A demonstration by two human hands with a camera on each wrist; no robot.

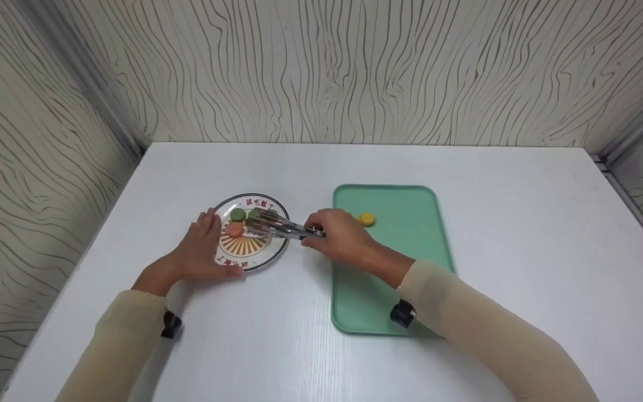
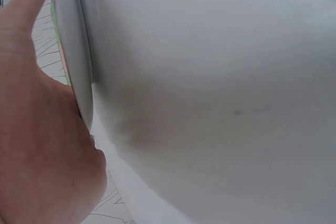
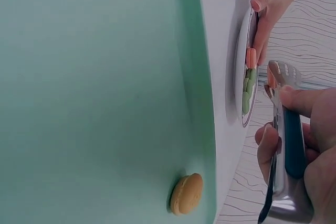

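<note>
My right hand (image 1: pixel 339 237) grips metal serving tongs (image 1: pixel 288 228) with dark handle grips. The tongs' slotted tips are over the plate, and in the right wrist view an orange macaron (image 3: pixel 271 80) shows between them. On the white patterned plate (image 1: pixel 243 261) lie green macarons (image 1: pixel 238 215) and an orange macaron (image 1: pixel 235 229). My left hand (image 1: pixel 201 251) rests against the plate's left rim, fingers straight along it and thumb spread at the near edge. In the left wrist view, the plate's underside (image 2: pixel 73 40) shows beside the palm.
A green tray (image 1: pixel 388 301) lies right of the plate, under my right forearm. On it sits a yellow macaron (image 1: pixel 366 219), partly beside my right hand. The white table (image 1: pixel 277 346) meets patterned wall panels (image 1: pixel 355 72) at the back and on both sides.
</note>
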